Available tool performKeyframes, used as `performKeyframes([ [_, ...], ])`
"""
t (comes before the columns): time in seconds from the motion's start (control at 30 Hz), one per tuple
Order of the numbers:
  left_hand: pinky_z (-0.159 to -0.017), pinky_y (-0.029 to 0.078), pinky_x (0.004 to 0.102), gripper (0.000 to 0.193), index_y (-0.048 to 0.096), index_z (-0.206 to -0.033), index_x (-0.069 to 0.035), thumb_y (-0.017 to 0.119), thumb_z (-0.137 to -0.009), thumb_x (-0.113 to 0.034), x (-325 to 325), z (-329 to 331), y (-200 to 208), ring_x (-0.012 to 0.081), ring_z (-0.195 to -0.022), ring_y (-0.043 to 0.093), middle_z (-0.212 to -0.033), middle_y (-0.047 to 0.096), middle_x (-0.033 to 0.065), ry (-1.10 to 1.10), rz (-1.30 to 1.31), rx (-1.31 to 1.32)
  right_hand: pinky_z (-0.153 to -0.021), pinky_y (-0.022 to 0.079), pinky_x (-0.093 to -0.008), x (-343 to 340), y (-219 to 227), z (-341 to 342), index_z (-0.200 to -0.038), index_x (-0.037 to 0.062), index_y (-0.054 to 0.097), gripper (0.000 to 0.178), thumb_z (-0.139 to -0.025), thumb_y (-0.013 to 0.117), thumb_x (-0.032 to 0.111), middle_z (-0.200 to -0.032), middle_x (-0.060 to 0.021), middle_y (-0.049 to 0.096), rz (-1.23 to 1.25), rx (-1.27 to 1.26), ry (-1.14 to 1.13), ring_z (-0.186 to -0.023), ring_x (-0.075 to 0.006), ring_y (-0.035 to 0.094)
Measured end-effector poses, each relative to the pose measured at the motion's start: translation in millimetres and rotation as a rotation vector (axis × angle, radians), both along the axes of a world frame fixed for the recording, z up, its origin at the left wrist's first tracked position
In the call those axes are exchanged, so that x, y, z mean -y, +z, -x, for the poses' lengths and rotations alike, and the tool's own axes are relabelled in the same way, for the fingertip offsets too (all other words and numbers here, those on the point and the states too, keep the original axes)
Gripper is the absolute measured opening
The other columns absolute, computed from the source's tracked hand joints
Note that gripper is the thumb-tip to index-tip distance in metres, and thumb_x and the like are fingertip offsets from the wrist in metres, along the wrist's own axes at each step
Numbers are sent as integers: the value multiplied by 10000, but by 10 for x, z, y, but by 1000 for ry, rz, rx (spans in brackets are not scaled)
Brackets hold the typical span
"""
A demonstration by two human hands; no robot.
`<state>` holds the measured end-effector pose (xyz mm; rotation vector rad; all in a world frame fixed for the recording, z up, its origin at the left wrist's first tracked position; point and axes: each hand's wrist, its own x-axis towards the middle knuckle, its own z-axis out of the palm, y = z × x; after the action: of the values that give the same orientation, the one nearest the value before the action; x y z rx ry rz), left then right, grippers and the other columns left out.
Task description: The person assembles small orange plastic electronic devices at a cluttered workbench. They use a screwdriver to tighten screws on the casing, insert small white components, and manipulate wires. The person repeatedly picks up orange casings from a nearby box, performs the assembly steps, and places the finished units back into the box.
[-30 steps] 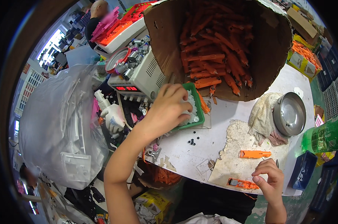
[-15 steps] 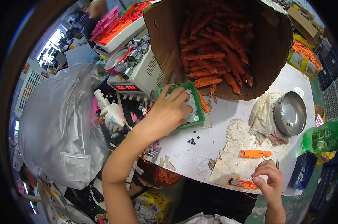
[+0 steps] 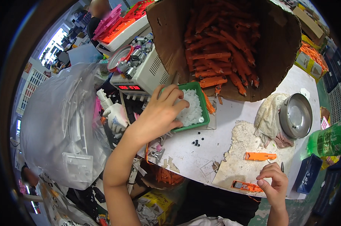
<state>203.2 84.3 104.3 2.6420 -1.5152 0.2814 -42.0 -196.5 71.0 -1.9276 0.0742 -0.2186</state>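
My left hand (image 3: pixel 161 113) is over the left side of a green tray (image 3: pixel 189 128) heaped with small translucent white plastic pieces (image 3: pixel 193 107). Its fingers are bent, with thumb and index finger apart; nothing shows between them. At the front right, my right hand (image 3: pixel 274 183) pinches a thin pale rod (image 3: pixel 254 181) between thumb and index finger. The rod lies beside an orange plastic housing (image 3: pixel 247 186) with dark and metallic parts inside. A second orange housing (image 3: pixel 260 156) rests on the worn board (image 3: pixel 230 171), just beyond that hand.
A cardboard box (image 3: pixel 283 52) full of orange housings stands behind the tray. Small black pieces (image 3: pixel 197 143) lie before it. On the right are a metal bowl (image 3: pixel 296 116), a rag (image 3: pixel 268 116), a green bottle (image 3: pixel 326 141) and a blue bin (image 3: pixel 308 173). A power supply (image 3: pixel 140 75) stands left.
My left hand has drawn back leftward from the middle of the tray, uncovering more white pieces. My right hand keeps its pinch beside the orange housing. The whole view has shifted slightly.
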Motion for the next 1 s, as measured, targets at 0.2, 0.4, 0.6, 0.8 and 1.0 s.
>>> performKeyframes([
  [0.2,-1016,336,442,477,556,-1058,-91,786,-643,-137,58,-117,-94,318,-1190,433,-1138,500,100,30,80,95,-732,429,-316,-56,11,-41,-800,38,683,141,-725,761,129,-760,-53,628,0,4,27,-779,-199,554],
  [0.4,-1000,354,424,467,559,-1048,-81,782,-640,-119,4,-138,24,318,-1177,437,-1132,502,103,48,143,47,-735,427,-315,-12,-3,0,-796,41,682,132,-731,757,128,-760,-53,629,8,-3,-5,-780,-199,553],
  [0.6,-997,356,423,523,544,-1065,-77,797,-611,-129,-42,-27,19,304,-1181,437,-1117,503,93,75,-47,89,-738,427,-318,-53,-5,-30,-796,42,682,135,-730,761,130,-755,-52,630,-15,-14,12,-779,-199,555],
  [0.8,-994,360,420,513,536,-1060,-75,788,-618,-141,98,-199,-109,294,-1185,443,-1111,509,85,35,59,185,-738,427,-319,-110,25,-60,-796,39,681,134,-727,760,123,-752,-53,632,-22,0,49,-778,-200,556],
  [1.0,-912,410,393,382,582,-992,-63,765,-664,-138,16,-192,39,281,-1072,495,-1025,531,83,66,139,90,-740,426,-319,-48,-7,-10,-792,37,680,129,-725,757,115,-759,-54,635,-10,-10,-2,-780,-201,557],
])
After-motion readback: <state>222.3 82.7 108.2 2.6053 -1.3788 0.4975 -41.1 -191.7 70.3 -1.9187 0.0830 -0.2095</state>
